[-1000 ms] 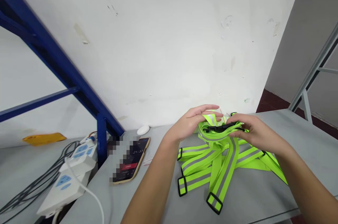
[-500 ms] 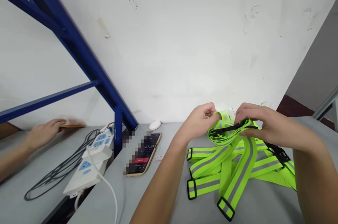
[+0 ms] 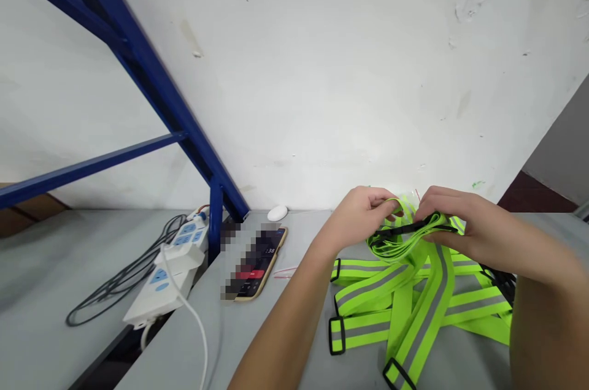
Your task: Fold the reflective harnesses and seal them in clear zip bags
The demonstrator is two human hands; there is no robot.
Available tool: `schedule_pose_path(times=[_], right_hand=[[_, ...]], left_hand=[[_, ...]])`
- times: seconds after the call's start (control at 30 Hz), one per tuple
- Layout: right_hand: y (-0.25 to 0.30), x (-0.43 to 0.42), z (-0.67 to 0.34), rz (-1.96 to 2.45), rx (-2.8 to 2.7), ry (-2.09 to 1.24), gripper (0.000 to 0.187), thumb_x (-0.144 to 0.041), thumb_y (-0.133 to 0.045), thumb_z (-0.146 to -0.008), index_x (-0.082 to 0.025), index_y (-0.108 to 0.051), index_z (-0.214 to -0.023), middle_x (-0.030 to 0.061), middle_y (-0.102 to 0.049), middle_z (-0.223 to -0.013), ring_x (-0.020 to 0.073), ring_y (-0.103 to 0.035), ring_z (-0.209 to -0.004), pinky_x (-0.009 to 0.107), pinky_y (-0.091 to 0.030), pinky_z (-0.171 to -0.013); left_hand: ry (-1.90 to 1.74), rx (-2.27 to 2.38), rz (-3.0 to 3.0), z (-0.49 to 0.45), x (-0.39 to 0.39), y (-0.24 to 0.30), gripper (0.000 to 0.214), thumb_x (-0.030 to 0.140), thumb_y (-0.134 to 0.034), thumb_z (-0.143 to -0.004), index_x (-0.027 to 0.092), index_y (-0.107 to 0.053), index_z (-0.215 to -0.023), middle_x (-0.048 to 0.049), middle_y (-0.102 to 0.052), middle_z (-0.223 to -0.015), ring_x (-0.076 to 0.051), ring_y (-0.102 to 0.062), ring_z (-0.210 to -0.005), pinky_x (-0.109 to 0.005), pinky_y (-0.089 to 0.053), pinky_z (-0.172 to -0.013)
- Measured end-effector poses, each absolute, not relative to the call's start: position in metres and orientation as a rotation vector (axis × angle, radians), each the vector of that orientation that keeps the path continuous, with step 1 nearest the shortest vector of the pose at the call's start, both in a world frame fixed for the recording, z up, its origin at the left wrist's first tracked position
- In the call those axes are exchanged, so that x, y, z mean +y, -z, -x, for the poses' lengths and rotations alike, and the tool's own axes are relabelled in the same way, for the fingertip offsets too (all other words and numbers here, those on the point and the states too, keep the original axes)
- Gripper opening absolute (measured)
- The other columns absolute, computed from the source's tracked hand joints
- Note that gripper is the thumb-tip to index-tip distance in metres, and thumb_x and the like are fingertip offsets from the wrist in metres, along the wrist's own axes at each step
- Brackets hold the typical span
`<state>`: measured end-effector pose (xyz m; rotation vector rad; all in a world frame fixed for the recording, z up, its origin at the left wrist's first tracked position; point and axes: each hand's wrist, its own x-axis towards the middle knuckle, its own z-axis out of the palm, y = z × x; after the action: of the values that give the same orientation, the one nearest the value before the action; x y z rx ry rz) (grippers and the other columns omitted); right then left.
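Note:
A folded bundle of neon-yellow reflective straps (image 3: 405,246) with grey stripes and a black band across it is held between my two hands. My left hand (image 3: 361,215) pinches a strap loop at the bundle's left side. On the right, my right hand (image 3: 453,218) grips the bundle, fingers behind and thumb in front. More reflective straps (image 3: 363,332) hang from it and lie crossed on the table, with black slider buckles (image 3: 337,336) at their ends. Black buckle parts by my right forearm are partly hidden.
A phone (image 3: 260,267), partly pixelated, lies left of my arm near a round white object (image 3: 277,213). White power strips (image 3: 168,279) and a coiled dark cable (image 3: 124,273) are farther left. A blue metal frame (image 3: 151,83) stands against the white wall (image 3: 345,71).
The view has shifted slightly, moving the scene right. Another person's hand at the far left has gone out of view. Both my hands keep hold of the strap bundle.

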<state>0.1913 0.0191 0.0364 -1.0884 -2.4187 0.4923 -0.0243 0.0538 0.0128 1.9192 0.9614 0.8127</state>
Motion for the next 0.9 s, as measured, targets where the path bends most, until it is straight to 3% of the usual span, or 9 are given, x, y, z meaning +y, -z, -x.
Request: schedule_pose_path(times=[0.17, 0.23, 0.3, 0.4, 0.57, 0.7, 0.9], right_hand=[[-0.034, 0.026, -0.188, 1.194, -2.303, -0.438, 0.012, -0.029, -0.058, -0.086, -0.029, -0.055, -0.098, 0.0020, -0.061, -0.097, 0.0191, -0.058, -0.079, 0.032, -0.049, -0.065], [-0.032, 0.028, -0.189, 1.203, -2.272, -0.424, 0.015, -0.028, -0.059, -0.085, -0.028, -0.054, -0.098, 0.0023, -0.060, -0.098, 0.0191, -0.058, -0.079, 0.032, -0.050, -0.065], [-0.031, 0.029, -0.189, 1.214, -2.249, -0.439, 0.018, -0.027, -0.060, -0.085, -0.029, -0.052, -0.101, 0.0023, -0.060, -0.099, 0.0192, -0.058, -0.080, 0.032, -0.050, -0.066], [-0.031, 0.030, -0.189, 1.178, -2.245, -0.493, 0.020, -0.025, -0.059, -0.085, -0.029, -0.052, -0.104, 0.0019, -0.061, -0.103, 0.0192, -0.059, -0.084, 0.032, -0.051, -0.069], [-0.036, 0.028, -0.188, 1.076, -2.271, -0.509, 0.023, -0.023, -0.059, -0.084, -0.030, -0.054, -0.105, 0.0017, -0.061, -0.104, 0.0188, -0.059, -0.088, 0.031, -0.050, -0.071], [-0.039, 0.026, -0.190, 1.109, -2.234, -0.672, 0.026, -0.034, -0.070, -0.077, -0.029, -0.056, -0.097, 0.0005, -0.061, -0.092, 0.0192, -0.059, -0.083, 0.031, -0.051, -0.069], [-0.040, 0.020, -0.191, 1.324, -2.174, -0.664, 0.018, -0.043, -0.057, -0.088, -0.027, -0.054, -0.095, 0.0015, -0.063, -0.088, 0.0186, -0.060, -0.075, 0.031, -0.049, -0.060]], left_hand=[[-0.724, 0.856, -1.928, 0.025, 0.049, -0.021, 0.042, 0.047, -0.040, -0.093, 0.017, -0.065, -0.078, 0.0004, -0.057, -0.068, -0.012, -0.051, -0.060, -0.025, -0.038, -0.055], [-0.639, 0.788, -1.981, 0.028, 0.047, -0.025, 0.034, 0.049, -0.054, -0.087, 0.019, -0.067, -0.092, -0.0014, -0.063, -0.081, -0.016, -0.057, -0.072, -0.026, -0.044, -0.063], [-0.615, 0.776, -2.071, 0.029, 0.045, -0.026, 0.041, 0.042, -0.069, -0.077, 0.024, -0.064, -0.113, -0.0033, -0.066, -0.105, -0.022, -0.060, -0.093, -0.029, -0.047, -0.078], [-0.649, 0.907, -2.174, 0.029, 0.042, -0.025, 0.058, 0.028, -0.064, -0.079, 0.032, -0.048, -0.135, -0.0021, -0.063, -0.120, -0.023, -0.059, -0.101, -0.031, -0.046, -0.084], [-0.561, 1.132, -2.218, 0.025, 0.036, -0.025, 0.074, 0.024, -0.051, -0.084, 0.037, -0.019, -0.150, 0.0025, -0.064, -0.082, -0.016, -0.055, -0.061, -0.025, -0.040, -0.057], [-0.475, 1.162, -2.328, 0.022, 0.030, -0.025, 0.083, 0.014, -0.045, -0.081, 0.041, -0.009, -0.150, 0.0038, -0.061, -0.077, -0.015, -0.052, -0.057, -0.024, -0.037, -0.056], [-0.422, 1.188, -2.406, 0.017, 0.025, -0.023, 0.078, 0.015, -0.042, -0.083, 0.037, -0.009, -0.151, 0.0039, -0.055, -0.065, -0.016, -0.049, -0.052, -0.025, -0.036, -0.057]])
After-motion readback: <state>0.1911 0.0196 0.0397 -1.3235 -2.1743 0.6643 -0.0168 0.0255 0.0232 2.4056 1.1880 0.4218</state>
